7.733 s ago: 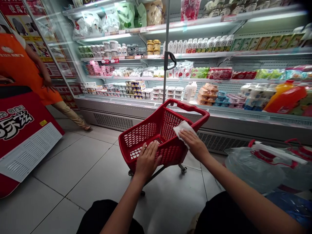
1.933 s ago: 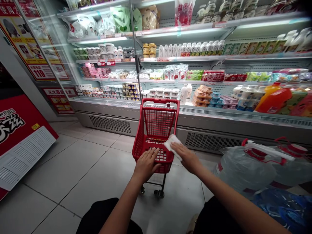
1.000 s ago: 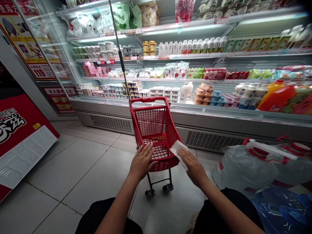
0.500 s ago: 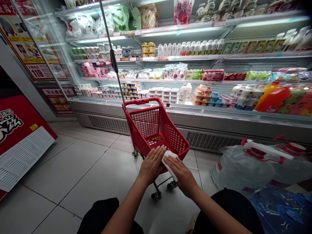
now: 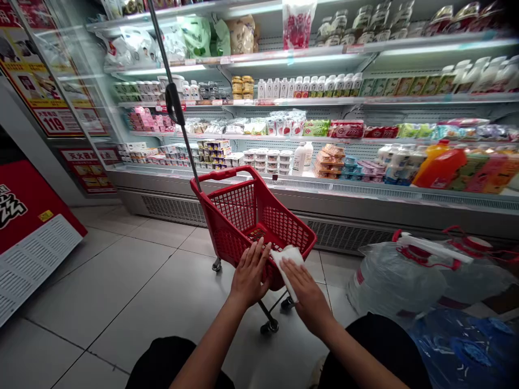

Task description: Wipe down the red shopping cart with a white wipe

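A: Where is the red cart [image 5: 251, 216] sitting just now?

B: It is standing on the tiled floor [image 5: 121, 292] in front of the chilled shelving [image 5: 324, 186], turned at an angle, its near corner pointing toward the person. Its long handle pole [image 5: 172, 97] is leaning up and to the left.

A: And the hands?

B: The left hand [image 5: 249, 273] is lying flat on the cart's near wall, fingers spread and reaching up to the rim, gripping nothing. The right hand [image 5: 306, 292] is pressing a white cloth [image 5: 286, 262] against the near corner just beside it, fingers stretched flat over the cloth rather than pinching it. The two hands are lying close together, almost touching.

A: What is crowding the cart?

B: To the right, large water jugs [image 5: 401, 275] in clear wrap are sitting near. The shelving base is running just behind the cart. To the left, open floor is stretching well away to a red display board [image 5: 28, 227].
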`<action>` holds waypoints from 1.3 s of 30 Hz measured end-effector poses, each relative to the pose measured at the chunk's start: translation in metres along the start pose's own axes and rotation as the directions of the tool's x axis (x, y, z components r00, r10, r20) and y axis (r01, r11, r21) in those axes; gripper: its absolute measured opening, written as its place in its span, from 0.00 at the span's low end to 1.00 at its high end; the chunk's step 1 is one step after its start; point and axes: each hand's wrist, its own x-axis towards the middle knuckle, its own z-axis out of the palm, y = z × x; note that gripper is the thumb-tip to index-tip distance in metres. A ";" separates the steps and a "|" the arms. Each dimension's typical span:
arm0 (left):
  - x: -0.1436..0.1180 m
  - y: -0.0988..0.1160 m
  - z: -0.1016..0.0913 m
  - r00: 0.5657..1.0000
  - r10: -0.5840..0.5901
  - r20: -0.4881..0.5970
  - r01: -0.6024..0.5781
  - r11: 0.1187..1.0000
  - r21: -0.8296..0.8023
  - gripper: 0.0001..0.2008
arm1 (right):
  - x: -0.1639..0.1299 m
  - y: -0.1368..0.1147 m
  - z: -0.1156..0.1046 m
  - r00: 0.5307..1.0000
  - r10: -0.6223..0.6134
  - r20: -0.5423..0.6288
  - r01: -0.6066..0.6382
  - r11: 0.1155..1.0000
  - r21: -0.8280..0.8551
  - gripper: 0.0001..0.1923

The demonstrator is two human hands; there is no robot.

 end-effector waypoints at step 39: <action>0.041 -0.040 -0.039 0.990 -0.123 -0.063 0.133 0.975 0.178 0.35 | 0.028 0.086 -0.004 0.991 0.091 -0.094 -0.104 0.985 -0.141 0.39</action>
